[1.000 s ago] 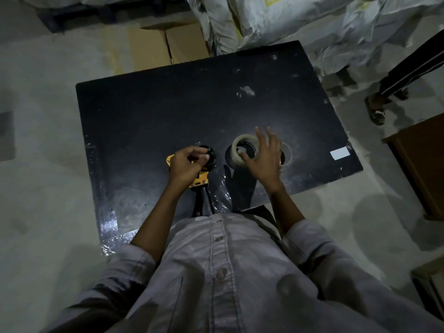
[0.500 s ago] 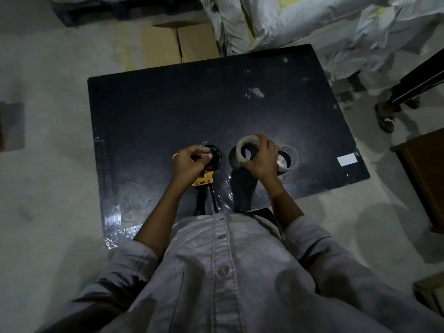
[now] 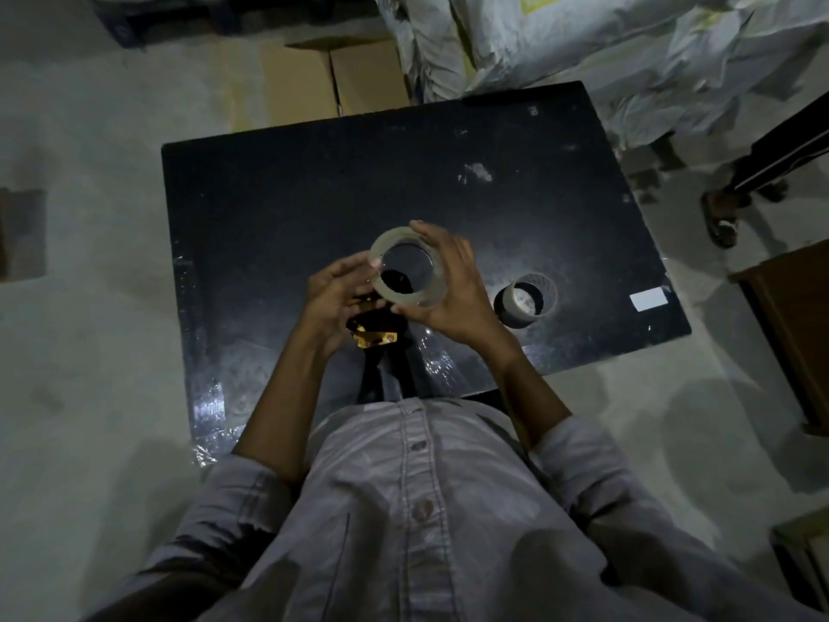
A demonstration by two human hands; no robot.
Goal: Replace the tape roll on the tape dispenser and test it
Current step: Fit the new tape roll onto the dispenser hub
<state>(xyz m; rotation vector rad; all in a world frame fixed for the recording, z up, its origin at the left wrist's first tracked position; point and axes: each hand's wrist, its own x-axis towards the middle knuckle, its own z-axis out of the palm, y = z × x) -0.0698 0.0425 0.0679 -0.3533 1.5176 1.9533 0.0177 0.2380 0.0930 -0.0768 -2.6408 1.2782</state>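
My right hand (image 3: 453,294) grips a clear tape roll (image 3: 394,293), lifted off the black table (image 3: 278,208) and held over the dispenser. My left hand (image 3: 336,294) is at the roll's left rim, fingers touching it, and it covers most of the yellow and black tape dispenser (image 3: 374,336). Only the dispenser's yellow plate and its dark handle show below the hands. Whether the left hand still holds the dispenser is hidden. A bare cardboard core (image 3: 525,303) stands on the table to the right.
A white label (image 3: 648,300) lies near the table's right edge. Cardboard boxes (image 3: 332,78) and white sacks (image 3: 583,42) sit behind the table. Another person's sandalled foot (image 3: 720,215) and a brown cabinet (image 3: 794,325) are at the right.
My right hand closed on the clear roll, lifted it off the table and carried it left over the dispenser. The bare core beside it is now uncovered. My left hand rose to the roll.
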